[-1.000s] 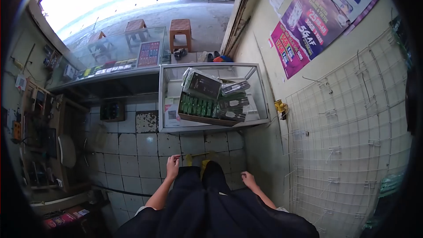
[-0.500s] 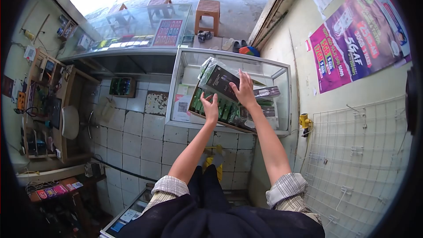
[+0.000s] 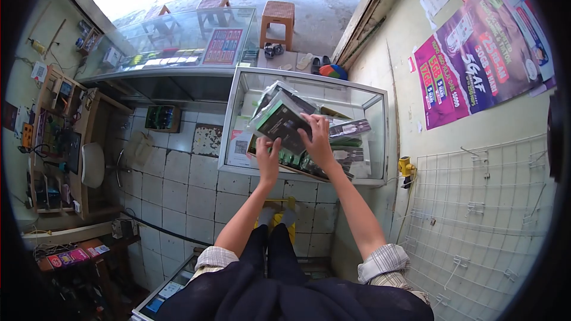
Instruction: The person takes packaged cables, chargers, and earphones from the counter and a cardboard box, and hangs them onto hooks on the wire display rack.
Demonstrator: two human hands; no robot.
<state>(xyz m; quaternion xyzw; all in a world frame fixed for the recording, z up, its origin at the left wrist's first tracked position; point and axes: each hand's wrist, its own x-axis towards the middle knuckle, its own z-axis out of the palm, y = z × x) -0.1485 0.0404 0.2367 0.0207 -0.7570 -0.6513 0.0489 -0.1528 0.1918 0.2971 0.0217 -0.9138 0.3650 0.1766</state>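
Observation:
A black-and-green boxed package (image 3: pixel 283 120) in clear plastic lies tilted above a shallow carton (image 3: pixel 291 172) on the glass display case. My right hand (image 3: pixel 318 142) grips its right edge, fingers on top and thumb near the lower corner. At the package's lower left edge, the curled fingers of my left hand (image 3: pixel 269 157) hold on. Green-edged packets (image 3: pixel 288 158) show in the carton beneath, partly hidden by the package and my hands. Other dark packets (image 3: pixel 350 128) lie to the right of my right hand.
The glass display case (image 3: pixel 379 169) has a metal frame. A longer glass counter (image 3: pixel 160 74) adjoins it on the left. At my right, a wire rack (image 3: pixel 476 202) leans on the wall. A brown stool (image 3: pixel 278 24) stands beyond the case, and a chair (image 3: pixel 93 165) at left.
The package has shifted left and toward me and turned. My left hand has moved from just below it onto its lower edge, and my right hand has come nearer and now grips its right edge.

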